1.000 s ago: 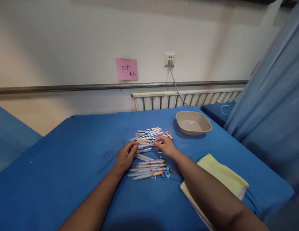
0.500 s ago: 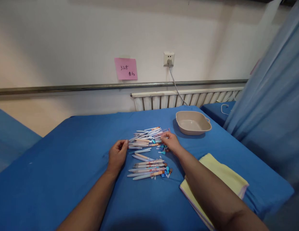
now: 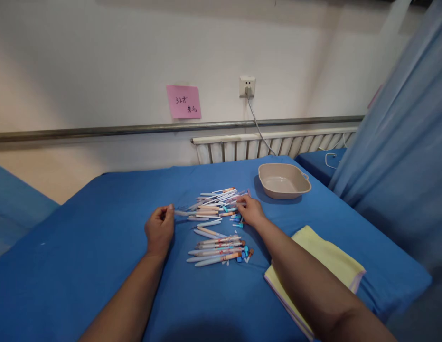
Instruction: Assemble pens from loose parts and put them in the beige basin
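My left hand [image 3: 160, 229] is closed in a pinch on the end of a pale pen barrel [image 3: 182, 213], which points right toward the pile and is slightly blurred. My right hand [image 3: 251, 210] is closed at the right side of the pile; what its fingertips hold is hidden. Between the hands lies a loose heap of pen parts: white refills [image 3: 222, 196], peach barrels [image 3: 208, 209] and blue caps or clips [image 3: 236, 218]. Nearer to me, a row of assembled-looking pens [image 3: 217, 252] lies side by side, with small brown and blue pieces [image 3: 246, 251] at their right ends.
A beige basin [image 3: 283, 192] stands at the back right of the blue-covered bed [image 3: 81, 266]. A folded yellow cloth [image 3: 324, 256] lies under my right forearm. Behind are a radiator [image 3: 238, 147], a rail and a plugged socket [image 3: 247, 87]. A blue curtain [image 3: 395, 166] hangs at right.
My left hand has moved left, away from the pile, drawing the pale barrel out with it. My right hand stays at the pile's right side, nearly unmoved.
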The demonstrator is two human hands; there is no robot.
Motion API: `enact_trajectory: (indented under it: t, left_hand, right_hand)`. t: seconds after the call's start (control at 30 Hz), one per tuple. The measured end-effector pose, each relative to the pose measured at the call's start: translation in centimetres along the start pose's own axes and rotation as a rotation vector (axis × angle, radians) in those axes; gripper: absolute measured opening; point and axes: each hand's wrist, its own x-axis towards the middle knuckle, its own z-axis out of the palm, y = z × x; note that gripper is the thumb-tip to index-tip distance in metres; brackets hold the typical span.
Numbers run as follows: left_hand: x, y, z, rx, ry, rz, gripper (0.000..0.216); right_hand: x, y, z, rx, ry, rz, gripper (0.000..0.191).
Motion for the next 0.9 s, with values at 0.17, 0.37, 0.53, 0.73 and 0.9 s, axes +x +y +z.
enact_trajectory:
  t: [0.17, 0.37, 0.53, 0.73, 0.9]
  left_hand:
    - [0.8, -1.0, 0.1, -0.04, 0.017, -0.085, 0.036]
    - [0.1, -1.1, 1.1, -0.152, -0.264, -0.058, 0.043]
    - [-1.7, -0.1, 1.9, -0.067, -0.503, 0.135, 0.04]
    - [-2.1, -0.1, 2.2, 0.102, -0.559, 0.242, 0.041]
    - [-2.0, 0.0, 2.0, 0.169, -0.523, 0.234, 0.043]
  right_hand:
    - [-0.5, -1.0, -0.6, -0.121, -0.042, -0.11, 0.018]
    - [-2.8, -4.0, -1.0, -0.239, -0.15, -0.382, 0.018]
    - [-4.7, -5.6, -0.2, -0.221, -0.485, -0.568, 0.015]
    - [-4.6, -5.6, -0.5, -0.312, -0.545, -0.542, 0.016]
    - [-4.6, -5.7, -0.7, -0.366, -0.537, -0.565, 0.017]
